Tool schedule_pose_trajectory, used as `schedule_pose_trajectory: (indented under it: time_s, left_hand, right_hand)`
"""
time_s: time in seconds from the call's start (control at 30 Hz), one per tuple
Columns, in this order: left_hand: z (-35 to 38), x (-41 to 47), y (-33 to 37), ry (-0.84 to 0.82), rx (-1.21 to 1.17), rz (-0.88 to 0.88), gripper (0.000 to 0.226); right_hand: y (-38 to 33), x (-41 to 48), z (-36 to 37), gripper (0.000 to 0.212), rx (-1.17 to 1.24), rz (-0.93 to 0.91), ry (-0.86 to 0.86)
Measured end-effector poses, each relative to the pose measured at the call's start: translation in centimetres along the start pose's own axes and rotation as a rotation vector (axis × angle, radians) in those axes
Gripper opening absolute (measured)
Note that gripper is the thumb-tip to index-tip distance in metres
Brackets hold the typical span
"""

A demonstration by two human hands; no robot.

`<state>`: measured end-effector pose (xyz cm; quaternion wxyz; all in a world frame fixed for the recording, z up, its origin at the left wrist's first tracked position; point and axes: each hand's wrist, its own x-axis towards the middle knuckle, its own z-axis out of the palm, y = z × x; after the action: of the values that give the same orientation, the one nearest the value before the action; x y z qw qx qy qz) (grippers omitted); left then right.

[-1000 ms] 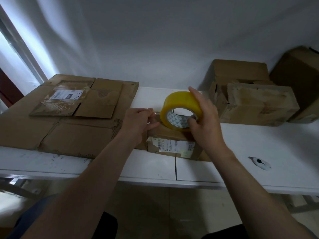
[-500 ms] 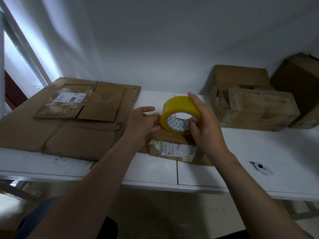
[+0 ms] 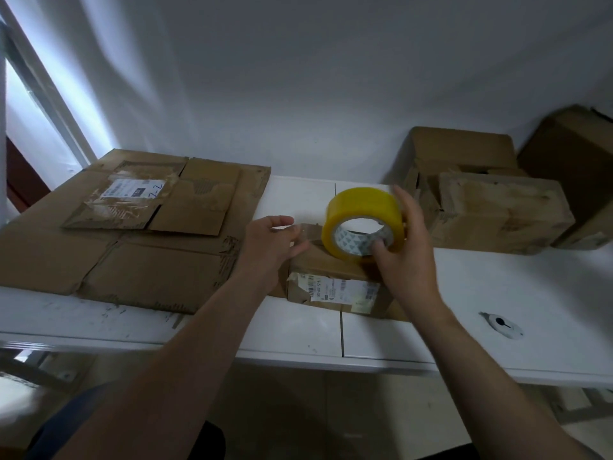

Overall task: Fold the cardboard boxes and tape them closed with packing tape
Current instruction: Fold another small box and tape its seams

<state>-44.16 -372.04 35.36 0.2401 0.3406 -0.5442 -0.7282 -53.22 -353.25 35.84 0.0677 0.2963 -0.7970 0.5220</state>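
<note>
A small closed cardboard box (image 3: 335, 288) with a white label on its front sits at the middle of the white table (image 3: 497, 293). My right hand (image 3: 406, 250) grips a yellow roll of packing tape (image 3: 363, 210) just above the box top, thumb inside the core. A short strip of clear tape (image 3: 310, 230) runs from the roll to the left. My left hand (image 3: 270, 244) pinches that tape end over the box's left top edge.
Flattened cardboard sheets (image 3: 132, 227), one with a shipping label, cover the table's left part. Folded boxes (image 3: 491, 207) are stacked at the back right against the wall. A small white and black object (image 3: 501, 325) lies on the table at the right.
The tape roll has lifted slightly off the box and moved right, drawing out a short strip. My left hand has gone from resting on the box's left edge to pinching the tape end.
</note>
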Motion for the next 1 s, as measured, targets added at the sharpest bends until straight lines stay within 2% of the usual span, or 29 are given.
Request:
schedule_pose_trajectory:
  time_s: [0.2, 0.33, 0.5, 0.67, 0.8, 1.0]
  left_hand:
    - [0.1, -0.1, -0.6, 0.018, 0.129, 0.156, 0.017]
    - [0.1, 0.0, -0.8, 0.028, 0.110, 0.148, 0.017]
    - [-0.2, 0.7, -1.1, 0.031, 0.038, 0.084, 0.018]
    - [-1.6, 1.8, -0.6, 0.073, 0.046, 0.079, 0.021]
    - [-4.1, 2.9, -0.4, 0.130, 0.023, 0.078, 0.022]
    - [-5.4, 2.9, -2.2, 0.089, 0.089, 0.038, 0.014]
  right_hand:
    - [0.5, 0.3, -1.5, 0.068, -0.153, -0.131, -0.005]
    - [0.8, 0.9, -2.8, 0.071, -0.235, -0.091, -0.026]
    - [1.3, 0.4, -1.8, 0.075, -0.054, -0.021, 0.003]
    - [0.6, 0.3, -2.2, 0.072, -0.238, -0.158, -0.062]
    - [-1.1, 1.0, -1.7, 0.078, -0.340, -0.162, -0.126]
    - [-2.5, 1.3, -0.3, 0.079, -0.467, -0.188, -0.112]
